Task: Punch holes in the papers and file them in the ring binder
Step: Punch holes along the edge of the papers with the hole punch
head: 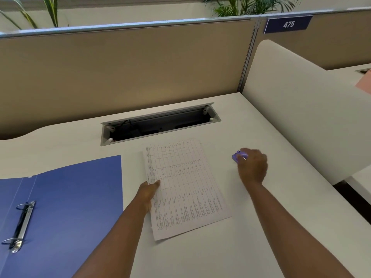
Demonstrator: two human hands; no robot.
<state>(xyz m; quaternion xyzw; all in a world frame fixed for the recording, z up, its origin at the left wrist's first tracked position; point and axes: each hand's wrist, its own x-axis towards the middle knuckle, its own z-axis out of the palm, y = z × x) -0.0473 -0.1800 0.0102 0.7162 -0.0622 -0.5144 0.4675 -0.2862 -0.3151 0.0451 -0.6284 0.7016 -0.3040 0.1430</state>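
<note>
A printed sheet with a table of figures (186,189) lies on the white desk (200,253) in front of me. My left hand (147,192) pinches its left edge, thumb on top of the paper. To the right of the sheet, my right hand (253,167) curls over a small purple hole punch (237,156) that stands on the desk; only the punch's left end shows. An open blue ring binder (66,201) lies at the left, its two metal rings (21,225) closed and holding no paper.
An open cable tray (158,125) is sunk into the desk just beyond the sheet. A beige partition (120,73) closes off the back, and a white side divider (297,109) stands on the right. Plants rise behind the partition.
</note>
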